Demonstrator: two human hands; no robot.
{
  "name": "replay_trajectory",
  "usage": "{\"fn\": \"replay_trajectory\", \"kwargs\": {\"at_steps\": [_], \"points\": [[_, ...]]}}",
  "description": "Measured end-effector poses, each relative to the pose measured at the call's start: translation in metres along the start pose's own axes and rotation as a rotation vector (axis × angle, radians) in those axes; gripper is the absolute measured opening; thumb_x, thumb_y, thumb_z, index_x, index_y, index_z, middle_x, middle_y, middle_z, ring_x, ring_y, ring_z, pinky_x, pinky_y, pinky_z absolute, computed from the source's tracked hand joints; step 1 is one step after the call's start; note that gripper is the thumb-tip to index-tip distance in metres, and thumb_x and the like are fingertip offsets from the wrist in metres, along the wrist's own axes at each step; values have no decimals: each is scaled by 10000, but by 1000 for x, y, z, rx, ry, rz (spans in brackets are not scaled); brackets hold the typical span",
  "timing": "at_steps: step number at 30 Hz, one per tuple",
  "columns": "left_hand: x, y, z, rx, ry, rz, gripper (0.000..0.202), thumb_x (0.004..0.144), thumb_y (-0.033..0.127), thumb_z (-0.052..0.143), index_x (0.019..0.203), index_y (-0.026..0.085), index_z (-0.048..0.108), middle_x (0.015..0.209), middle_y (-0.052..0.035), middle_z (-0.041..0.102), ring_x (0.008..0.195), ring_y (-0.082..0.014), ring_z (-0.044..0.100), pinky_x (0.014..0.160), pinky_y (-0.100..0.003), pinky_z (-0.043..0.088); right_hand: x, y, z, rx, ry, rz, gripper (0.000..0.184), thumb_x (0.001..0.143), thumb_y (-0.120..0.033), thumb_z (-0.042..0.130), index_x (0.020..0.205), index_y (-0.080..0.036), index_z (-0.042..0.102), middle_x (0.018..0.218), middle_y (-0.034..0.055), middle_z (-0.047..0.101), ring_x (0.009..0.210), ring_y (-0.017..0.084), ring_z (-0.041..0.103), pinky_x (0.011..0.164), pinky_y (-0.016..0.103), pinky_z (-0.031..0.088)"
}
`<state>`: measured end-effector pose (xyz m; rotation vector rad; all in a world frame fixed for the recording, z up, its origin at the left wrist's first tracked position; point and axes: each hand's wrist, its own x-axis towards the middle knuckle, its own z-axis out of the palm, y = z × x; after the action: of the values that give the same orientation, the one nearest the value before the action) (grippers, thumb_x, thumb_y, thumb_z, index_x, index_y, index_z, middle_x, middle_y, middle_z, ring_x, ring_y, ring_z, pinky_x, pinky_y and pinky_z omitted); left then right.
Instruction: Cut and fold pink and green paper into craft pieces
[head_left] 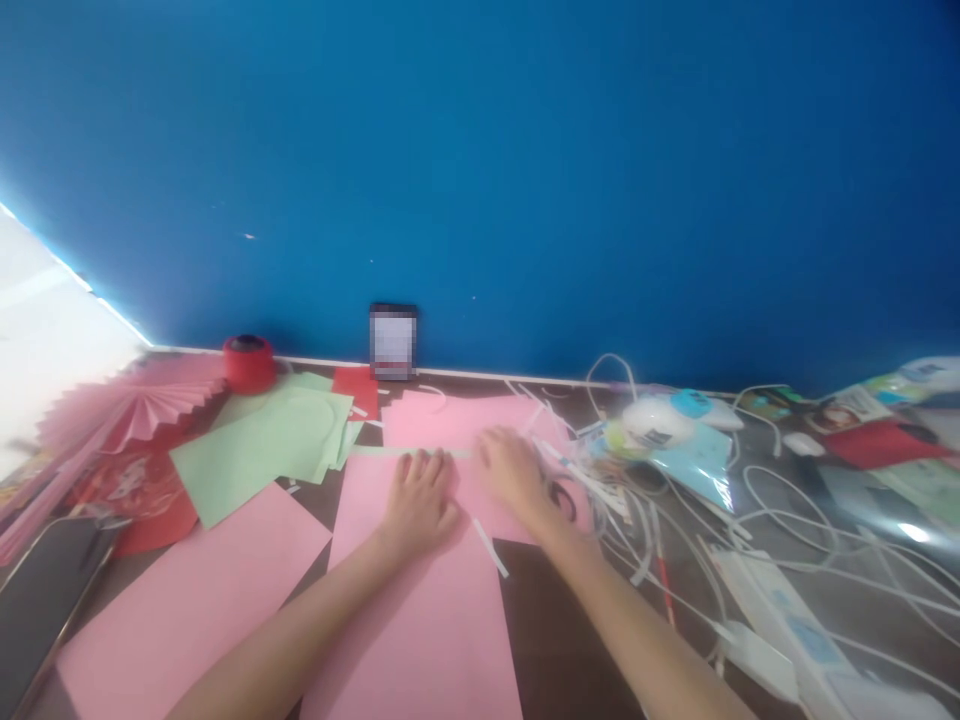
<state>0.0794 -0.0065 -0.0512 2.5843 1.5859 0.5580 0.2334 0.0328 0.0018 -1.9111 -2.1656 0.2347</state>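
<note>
A long pink paper sheet lies in front of me on a dark table. My left hand rests flat on its far end, fingers stretched toward a thin green strip. My right hand lies beside it on a second pink sheet, fingers extended but blurred. Black-handled scissors lie just right of that hand. A narrow white paper strip lies by my right wrist.
Green sheets, a red tape roll and a pink paper fan lie at the left. Another pink sheet and a phone are nearer. White cables, packets and a power strip crowd the right. A blue wall stands behind.
</note>
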Motion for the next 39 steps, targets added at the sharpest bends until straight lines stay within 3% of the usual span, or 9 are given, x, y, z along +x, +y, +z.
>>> {"fn": "replay_trajectory", "kwargs": {"at_steps": [2,6,14,20,24,29,31,34,39], "points": [[0,0,1,-7,-2,-5,513,769,295,424,1266,171,448,1287,-76,483,1168,-320,365,992,-481,221,-16,-11,13,-21,35,-221,307,867,-242,361,1073,-198,585,1184,109,564,1114,235,461,919,388,321],[-2,0,3,-3,6,-16,521,814,310,377,1313,159,396,1289,-83,486,1195,-314,356,1038,-521,133,-34,-11,32,-102,62,-208,405,898,-303,309,1268,-238,461,1367,85,410,1283,262,273,1012,489,177],[-3,-3,-1,-5,-31,-40,589,789,275,377,1359,138,317,1298,-89,469,1218,-288,346,1074,-507,77,-43,7,33,-181,143,-43,403,900,-292,315,1281,-299,447,1421,91,309,1317,292,197,994,545,168],[0,-10,3,26,-65,-8,617,811,300,342,1386,104,235,1438,-112,273,1347,-257,140,1085,-469,70,-45,5,43,-155,219,-26,407,885,-277,336,1269,-229,463,1399,131,331,1301,304,216,990,555,165],[3,-16,5,-23,-131,-27,614,815,309,342,1381,94,238,1438,-121,270,1338,-252,177,1076,-457,102,-46,15,47,-68,367,20,402,881,-268,332,1230,-130,474,1339,160,395,1281,301,240,990,523,205],[21,-15,-16,-86,-128,-148,389,774,287,443,1144,192,519,1252,-114,485,1156,-252,421,949,-394,309,-48,18,48,47,505,-16,363,870,-238,339,1193,-146,477,1251,140,464,1223,276,318,979,488,237],[35,-14,-28,-92,-234,-181,358,763,356,468,1061,178,552,1099,-136,553,1028,-279,503,839,-402,375,-48,15,47,65,488,-68,345,865,-224,348,1170,-139,485,1223,140,482,1195,260,346,981,469,237],[56,-13,-37,-170,-388,-256,392,707,396,535,993,128,557,978,-153,593,934,-308,553,805,-432,378,-46,13,48,105,509,-51,295,870,-207,326,1069,-130,529,1138,136,522,1129,247,393,953,443,269],[73,-18,-36,-335,-510,-206,236,635,364,596,684,134,614,741,-84,641,719,-239,602,620,-296,430,-42,20,49,235,576,-25,255,861,-209,316,930,-137,550,970,116,556,973,229,456,891,413,340]]}}
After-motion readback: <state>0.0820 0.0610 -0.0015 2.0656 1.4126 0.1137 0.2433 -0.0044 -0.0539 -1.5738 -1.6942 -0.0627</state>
